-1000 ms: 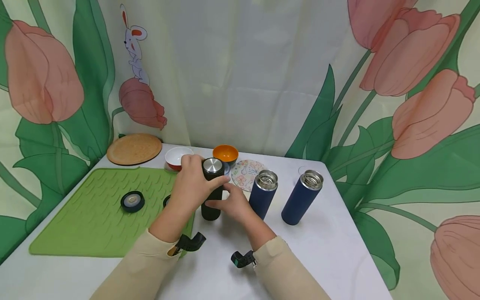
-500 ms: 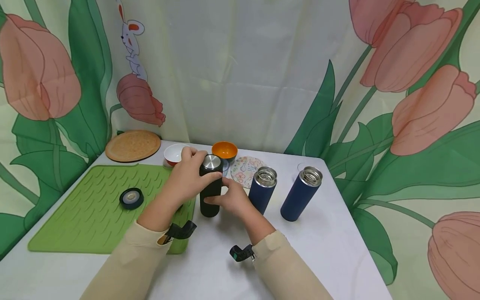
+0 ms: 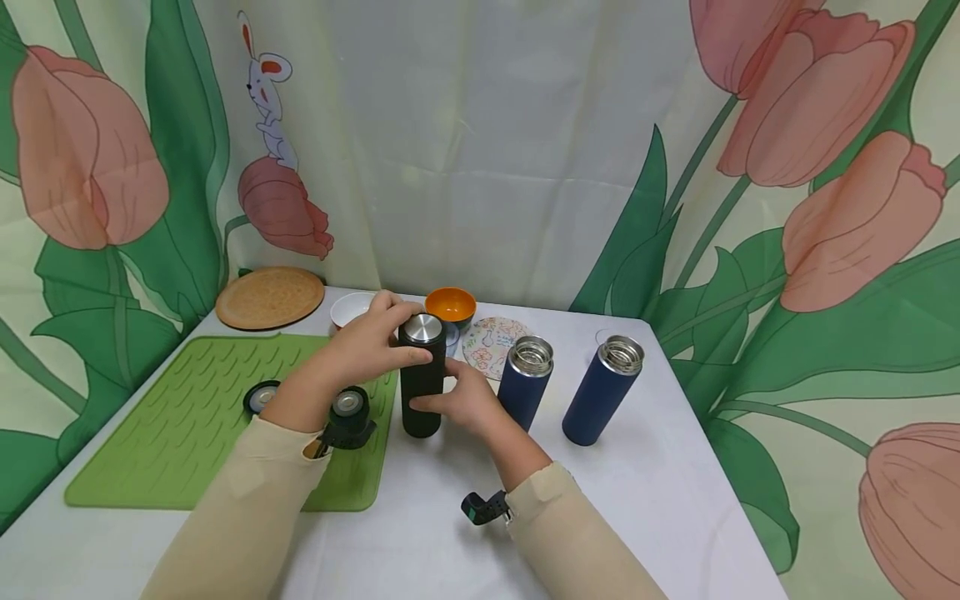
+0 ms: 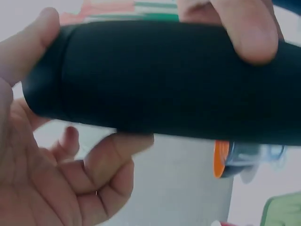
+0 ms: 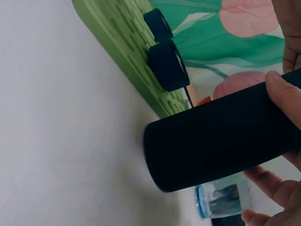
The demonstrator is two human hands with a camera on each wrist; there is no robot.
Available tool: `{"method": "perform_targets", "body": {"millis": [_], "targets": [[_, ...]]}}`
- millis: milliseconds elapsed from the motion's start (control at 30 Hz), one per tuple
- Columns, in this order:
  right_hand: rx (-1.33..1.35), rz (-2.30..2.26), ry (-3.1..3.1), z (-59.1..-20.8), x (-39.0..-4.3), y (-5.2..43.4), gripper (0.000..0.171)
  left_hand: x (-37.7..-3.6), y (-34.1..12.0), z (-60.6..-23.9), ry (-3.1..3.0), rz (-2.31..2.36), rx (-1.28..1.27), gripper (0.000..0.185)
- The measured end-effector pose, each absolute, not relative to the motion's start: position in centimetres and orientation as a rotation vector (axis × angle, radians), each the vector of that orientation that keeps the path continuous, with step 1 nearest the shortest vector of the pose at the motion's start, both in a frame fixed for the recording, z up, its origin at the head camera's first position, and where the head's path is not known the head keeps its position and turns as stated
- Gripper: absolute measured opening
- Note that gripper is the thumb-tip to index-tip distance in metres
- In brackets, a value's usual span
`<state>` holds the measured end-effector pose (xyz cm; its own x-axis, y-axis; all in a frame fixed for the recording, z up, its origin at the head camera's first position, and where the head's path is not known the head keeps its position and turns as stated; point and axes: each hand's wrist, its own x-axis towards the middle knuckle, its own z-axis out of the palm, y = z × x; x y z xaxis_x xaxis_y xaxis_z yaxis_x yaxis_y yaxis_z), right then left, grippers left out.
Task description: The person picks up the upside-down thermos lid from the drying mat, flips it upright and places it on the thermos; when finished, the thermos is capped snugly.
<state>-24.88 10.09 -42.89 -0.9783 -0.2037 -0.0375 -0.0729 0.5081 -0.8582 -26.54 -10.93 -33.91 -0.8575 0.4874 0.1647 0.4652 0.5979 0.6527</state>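
A tall black thermos (image 3: pixel 422 392) with a steel-topped cap (image 3: pixel 424 328) stands upright on the table. My left hand (image 3: pixel 372 340) holds the cap, thumb in front and fingers behind; in the left wrist view a finger also touches the thermos from below. Lower down, my right hand (image 3: pixel 469 402) grips the body, its thumb (image 5: pixel 282 96) lying across the side. Just to the right are two dark blue bottles without lids, a nearer bottle (image 3: pixel 523 385) and a farther bottle (image 3: pixel 602 393), steel necks showing. Two black lids, one lid (image 5: pixel 168 66) beside another lid (image 5: pixel 158 24), lie on the green mat (image 3: pixel 172 433).
Along the back edge are a round wooden board (image 3: pixel 270 298), a white bowl (image 3: pixel 349 309), an orange bowl (image 3: pixel 451 305) and a floral round mat (image 3: pixel 493 346). A clear blue-rimmed container (image 5: pixel 225 197) is behind the thermos. A tulip-print curtain (image 3: pixel 495 150) hangs behind the table.
My left hand has turned around the cap and its wrist has swung left, uncovering the second lid on the mat. The right hand keeps its grip, and the thermos stays standing.
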Motion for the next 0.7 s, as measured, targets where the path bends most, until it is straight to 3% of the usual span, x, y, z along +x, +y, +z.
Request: {"method": "perform_targets", "body": {"millis": [233,467,567,700], "targets": [[-0.259,-1.468,2.616,-43.1,-24.9,10.0,0.061,-26.2,-11.1,-34.2,2.748,1.169,0.767,0.069],[-0.225,-1.455,2.632,-42.9,-24.4,9.9,0.068,-23.2,-7.0,-35.5,3.142,1.161,0.239,0.093],[-0.204,-1.474,2.630,-42.9,-24.4,9.9,0.064,-23.1,-6.1,-35.9,3.225,1.167,0.180,0.085],[-0.184,-1.472,2.624,-42.8,-24.5,10.1,0.066,-23.8,-6.6,-35.8,3.206,1.137,0.296,0.072]]}}
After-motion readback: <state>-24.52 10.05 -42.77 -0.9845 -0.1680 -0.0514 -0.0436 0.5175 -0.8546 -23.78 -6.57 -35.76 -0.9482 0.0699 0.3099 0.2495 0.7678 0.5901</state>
